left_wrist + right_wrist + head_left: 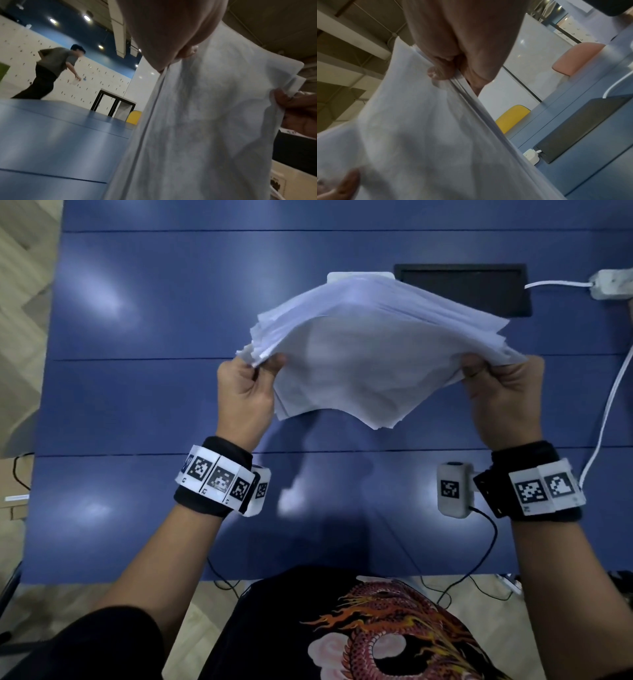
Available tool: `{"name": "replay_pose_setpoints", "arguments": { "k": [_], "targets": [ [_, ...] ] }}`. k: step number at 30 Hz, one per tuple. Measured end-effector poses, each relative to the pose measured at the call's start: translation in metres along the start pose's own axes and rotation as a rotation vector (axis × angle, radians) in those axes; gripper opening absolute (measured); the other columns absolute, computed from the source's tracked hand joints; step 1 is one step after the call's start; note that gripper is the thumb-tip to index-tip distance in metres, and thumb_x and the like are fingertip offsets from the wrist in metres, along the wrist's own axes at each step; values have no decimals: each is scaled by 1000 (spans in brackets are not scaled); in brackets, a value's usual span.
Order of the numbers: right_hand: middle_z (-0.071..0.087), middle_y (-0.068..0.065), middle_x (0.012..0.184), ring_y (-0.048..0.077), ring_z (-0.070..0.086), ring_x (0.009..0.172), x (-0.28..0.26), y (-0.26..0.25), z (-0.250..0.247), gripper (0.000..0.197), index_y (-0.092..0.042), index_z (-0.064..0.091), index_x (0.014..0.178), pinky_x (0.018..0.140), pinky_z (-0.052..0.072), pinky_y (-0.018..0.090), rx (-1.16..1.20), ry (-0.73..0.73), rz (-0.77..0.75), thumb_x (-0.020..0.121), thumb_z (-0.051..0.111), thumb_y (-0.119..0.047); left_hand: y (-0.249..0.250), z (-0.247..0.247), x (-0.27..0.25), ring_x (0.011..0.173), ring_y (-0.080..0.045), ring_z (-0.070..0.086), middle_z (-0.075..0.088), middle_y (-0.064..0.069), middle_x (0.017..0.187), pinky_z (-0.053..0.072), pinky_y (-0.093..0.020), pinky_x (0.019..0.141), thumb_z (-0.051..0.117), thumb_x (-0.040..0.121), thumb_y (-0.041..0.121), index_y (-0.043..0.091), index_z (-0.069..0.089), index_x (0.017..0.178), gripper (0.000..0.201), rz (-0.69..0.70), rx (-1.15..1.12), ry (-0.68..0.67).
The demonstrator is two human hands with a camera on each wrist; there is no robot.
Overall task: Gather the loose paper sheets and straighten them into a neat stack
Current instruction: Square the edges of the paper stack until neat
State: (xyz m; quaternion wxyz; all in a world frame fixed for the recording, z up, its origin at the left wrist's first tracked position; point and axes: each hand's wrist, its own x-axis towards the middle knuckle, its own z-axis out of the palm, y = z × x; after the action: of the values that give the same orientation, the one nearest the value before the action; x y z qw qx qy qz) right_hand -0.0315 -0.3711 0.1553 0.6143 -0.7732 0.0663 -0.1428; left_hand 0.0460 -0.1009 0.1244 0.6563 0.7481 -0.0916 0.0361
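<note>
Two hands gripping paper sheets (373,344) (edges uneven), above table (137,405)

White paper sheets (370,344); blue table (137,405); black inset panel (462,289); white cable (606,405); black shirt (342,628), red-orange dragon print; black-and-white wrist markers (215,477)

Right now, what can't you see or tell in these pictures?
- Fingers of the left hand and right hand: head view, hidden behind the paper.
- White thing on the table: head view, mostly covered by the paper.
- Any print on the sheets: too blurred in all views.
- Power strip: cut off by the right edge.
</note>
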Motion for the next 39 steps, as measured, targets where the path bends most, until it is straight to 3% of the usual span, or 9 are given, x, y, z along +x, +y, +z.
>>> {"name": "replay_pose_setpoints", "arguments": {
  "k": [6,11,16,19,22,28,33,35,39],
  "targets": [
    [68,-34,92,-11,60,90,0,-7,0,43,-44,72,97,81,48,15,-1,-2,-15,95,55,-5,1,-5,2,81,17,58,66,38,80,46,-8,79,53,89,-12,4,61,107,25,37,8,-8],
    [68,-34,95,-8,59,93,-3,1,3,19,-13,65,108,85,49,21,-50,9,-37,96,51,-9,-7,0,-1,69,12,55,62,42,78,41,-2,71,46,90,-13,-3,65,102,25,115,132,44],
    [67,-34,100,-7,60,98,-7,3,0,19,-11,62,112,87,49,19,-83,-3,-66,96,52,-11,-4,2,-10,72,16,56,60,28,77,42,-5,71,49,87,-15,-2,66,94,23,135,124,86],
    [68,-15,114,6,60,110,-10,2,-3,29,-9,55,122,95,47,24,73,-69,-44,93,57,-10,6,-7,-6,92,2,62,64,3,98,50,-21,86,60,84,-10,16,61,102,32,30,-86,2],
    [49,17,133,17,53,118,-10,-1,-1,50,-3,40,134,99,45,28,153,-122,-8,87,58,4,11,-17,3,107,-23,56,55,-17,112,47,-32,96,60,80,-13,13,52,112,42,-2,-184,-134],
    [50,7,110,13,54,101,3,-1,22,55,-13,47,117,86,46,26,241,-59,-66,68,43,10,10,-11,14,90,-13,58,56,-12,96,48,-22,80,55,70,-5,-16,51,112,43,-98,-94,-182],
    [53,2,105,9,54,93,11,7,24,59,-10,45,116,78,45,23,291,-51,-7,64,39,16,10,-5,16,87,-18,56,60,-5,94,48,-25,79,50,69,-11,4,51,110,43,-114,-148,-218],
    [61,-7,99,7,58,94,11,12,25,57,-12,46,115,80,49,24,323,-22,42,65,40,13,5,-2,16,80,-17,53,60,1,87,46,-23,72,49,70,-13,1,51,109,43,-116,-131,-199],
    [51,7,96,8,56,87,14,21,26,50,-3,45,110,76,47,22,296,21,79,62,42,12,-4,0,18,86,-18,58,60,-10,92,47,-30,77,49,66,-9,-9,50,108,42,-120,-165,-169]
  ]
}}
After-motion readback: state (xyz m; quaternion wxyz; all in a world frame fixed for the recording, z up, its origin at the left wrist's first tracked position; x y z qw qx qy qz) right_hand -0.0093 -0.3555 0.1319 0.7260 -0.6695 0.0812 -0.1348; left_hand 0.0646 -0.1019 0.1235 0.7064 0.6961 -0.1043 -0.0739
